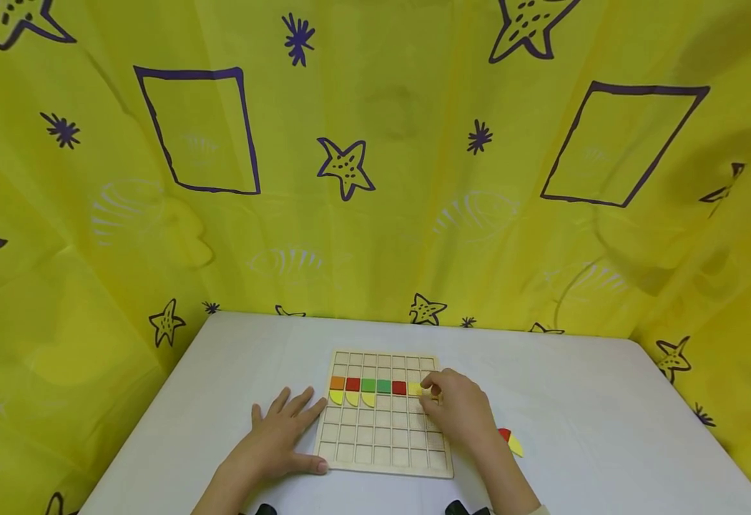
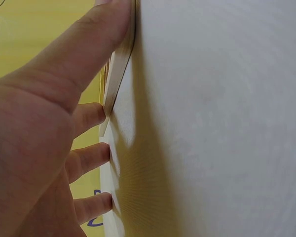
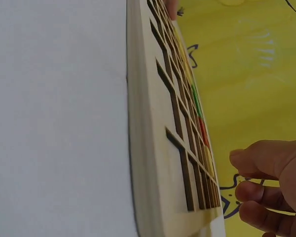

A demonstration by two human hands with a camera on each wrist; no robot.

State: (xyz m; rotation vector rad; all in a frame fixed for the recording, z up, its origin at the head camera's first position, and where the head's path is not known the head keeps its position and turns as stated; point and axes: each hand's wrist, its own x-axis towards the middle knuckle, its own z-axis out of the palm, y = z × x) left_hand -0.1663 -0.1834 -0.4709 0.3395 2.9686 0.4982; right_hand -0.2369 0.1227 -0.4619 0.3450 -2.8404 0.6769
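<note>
From the head view, the right hand [image 1: 455, 411] pinches a yellow tile [image 1: 415, 389] at the 6th cell of the coloured row, centre-low in frame; it should drop square into its cell on the grid board [image 1: 385, 436]. The left hand [image 1: 279, 436] lies flat, fingers [image 2: 91, 114] spread against the board's left edge on the worktop [image 1: 607, 429]. In the right wrist view, the fingers [image 3: 266, 158] curl at lower right.
</note>
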